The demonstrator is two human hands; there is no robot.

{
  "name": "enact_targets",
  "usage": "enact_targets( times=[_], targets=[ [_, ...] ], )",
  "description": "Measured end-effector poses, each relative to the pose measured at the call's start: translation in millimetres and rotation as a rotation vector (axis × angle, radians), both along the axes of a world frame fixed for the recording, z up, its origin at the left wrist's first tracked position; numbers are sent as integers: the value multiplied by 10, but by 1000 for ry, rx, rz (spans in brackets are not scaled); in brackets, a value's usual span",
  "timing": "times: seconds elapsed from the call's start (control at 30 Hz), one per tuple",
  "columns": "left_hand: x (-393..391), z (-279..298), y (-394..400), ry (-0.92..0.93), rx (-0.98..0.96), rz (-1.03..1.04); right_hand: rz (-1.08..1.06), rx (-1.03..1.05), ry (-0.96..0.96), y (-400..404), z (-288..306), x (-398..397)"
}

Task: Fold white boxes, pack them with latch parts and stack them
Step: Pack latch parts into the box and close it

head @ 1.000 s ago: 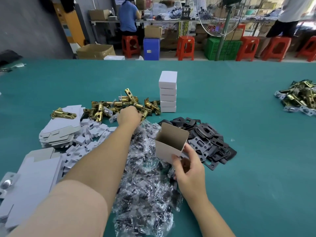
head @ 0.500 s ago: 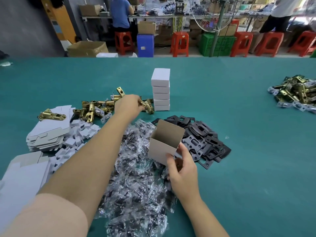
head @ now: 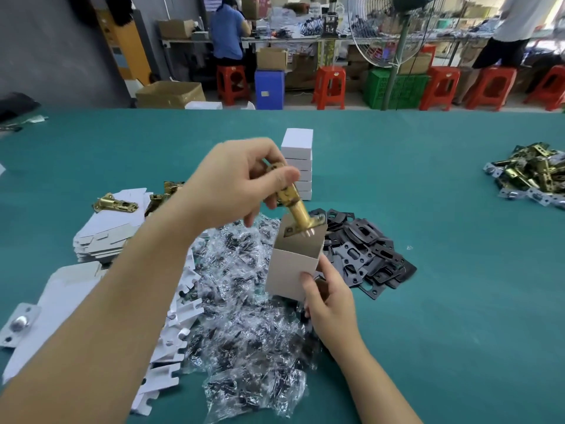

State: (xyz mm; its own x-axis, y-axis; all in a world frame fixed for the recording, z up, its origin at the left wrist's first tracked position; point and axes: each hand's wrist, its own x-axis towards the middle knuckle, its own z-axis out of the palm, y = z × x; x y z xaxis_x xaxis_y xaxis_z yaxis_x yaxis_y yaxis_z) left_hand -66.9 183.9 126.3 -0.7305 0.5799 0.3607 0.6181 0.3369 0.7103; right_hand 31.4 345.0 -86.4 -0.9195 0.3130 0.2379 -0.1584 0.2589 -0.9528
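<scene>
My right hand (head: 328, 304) grips an open white box (head: 290, 267) from below, its mouth tilted up and away. My left hand (head: 235, 182) pinches a brass latch (head: 295, 203) by its upper end, and the latch's faceplate end dips into the box mouth. Behind them stands a stack of closed white boxes (head: 298, 148). A pile of black strike plates (head: 363, 249) lies right of the box. Clear bags of screws (head: 244, 316) spread under my hands. Flat white box blanks (head: 104, 231) lie at the left, one brass latch (head: 114, 203) resting on them.
A second heap of brass latches (head: 532, 174) sits at the far right of the green table (head: 458, 301). More flat blanks (head: 49, 304) and a silver plate (head: 18, 324) lie near the left edge. Beyond the table are stools, a standing fan (head: 397, 32) and two people.
My left hand has left the brass latch pile with one latch and brought it back over the box, lowering its end into the mouth. My right hand has kept hold of the box.
</scene>
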Motion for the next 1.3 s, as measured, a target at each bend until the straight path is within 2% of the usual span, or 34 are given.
enact_targets(
  times=[0.2,0.4,0.6,0.77,1.0,1.17,1.23,1.3],
  targets=[
    [23,-317,77,129,-303,129,39,-11,21,-1,20,9],
    [94,-487,220,321,-556,135,47,-38,5,-8,14,2],
    [116,-645,298,439,-519,163,15,-31,2,13,43,21],
    [101,-802,239,404,-539,155,-11,5,13,23,24,22],
    [103,-965,165,350,-460,142,-47,26,7,35,-4,30],
    [81,-949,44,411,-247,184,-67,19,0,65,3,21],
    [4,-954,-68,354,-133,262,-75,17,5,70,-6,21],
    [-124,-990,-222,244,-104,399,-90,10,14,71,-18,27]
  ],
)
